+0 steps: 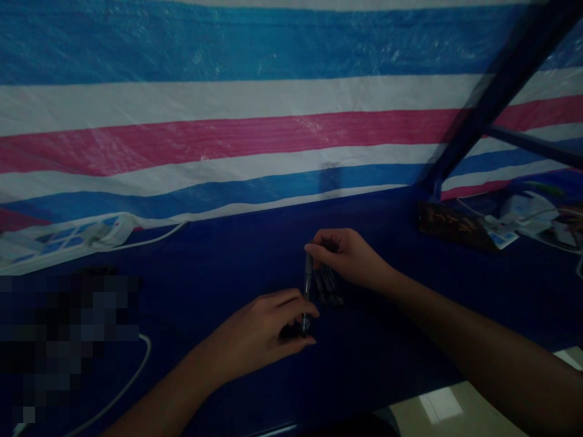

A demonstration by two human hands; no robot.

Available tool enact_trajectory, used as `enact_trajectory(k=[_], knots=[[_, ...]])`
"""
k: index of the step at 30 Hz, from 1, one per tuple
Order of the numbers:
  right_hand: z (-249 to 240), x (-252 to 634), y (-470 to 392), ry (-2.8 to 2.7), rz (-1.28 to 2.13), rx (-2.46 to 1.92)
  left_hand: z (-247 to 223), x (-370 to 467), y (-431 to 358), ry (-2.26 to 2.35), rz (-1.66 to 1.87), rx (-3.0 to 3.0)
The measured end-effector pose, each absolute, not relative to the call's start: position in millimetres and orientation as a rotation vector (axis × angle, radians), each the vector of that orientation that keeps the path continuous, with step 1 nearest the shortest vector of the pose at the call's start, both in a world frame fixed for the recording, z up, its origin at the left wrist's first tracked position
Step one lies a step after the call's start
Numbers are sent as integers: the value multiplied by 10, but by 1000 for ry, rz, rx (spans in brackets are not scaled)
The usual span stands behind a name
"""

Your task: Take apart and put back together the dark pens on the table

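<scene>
A slim dark pen (308, 280) stands lengthwise between my two hands over the blue tabletop (218, 261). At its far end, my right hand (344, 252) pinches it between thumb and forefinger. My left hand (277, 321) has its fingers and thumb around the near end, which looks clear and shiny. Just under and beside my right hand lie several dark pens (328, 285) in a small group on the table, partly hidden by that hand.
A white power strip (86, 237) with a cable runs along the back left. A white cord (141, 364) curves below it, beside a pixelated patch. At right lie a dark patterned pouch (455, 227) and white chargers (528, 212). Striped sheeting (273, 133) hangs behind; a blue frame post (492, 103) slants at right.
</scene>
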State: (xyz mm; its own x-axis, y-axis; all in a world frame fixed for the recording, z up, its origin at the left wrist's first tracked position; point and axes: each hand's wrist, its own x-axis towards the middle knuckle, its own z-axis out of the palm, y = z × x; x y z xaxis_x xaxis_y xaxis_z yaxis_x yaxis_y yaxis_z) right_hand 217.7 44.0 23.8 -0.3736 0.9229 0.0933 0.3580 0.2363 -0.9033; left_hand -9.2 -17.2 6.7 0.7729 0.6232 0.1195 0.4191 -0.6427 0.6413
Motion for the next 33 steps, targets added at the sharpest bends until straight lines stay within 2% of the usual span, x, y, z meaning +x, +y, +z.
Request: enact_trajectory(k=[9,29,31,33], knots=[[229,2169,426,-1868,1091,-1167,80,-76,-179,722,533,2417],[225,2157,415,-1903,1066,-1206,98,-81,-163,727,466,2442],[244,2179,435,-1921,1000,-1232,89,-89,-158,755,482,2457],[266,2224,473,-2011,774,-1363,77,-99,-143,825,510,2479]])
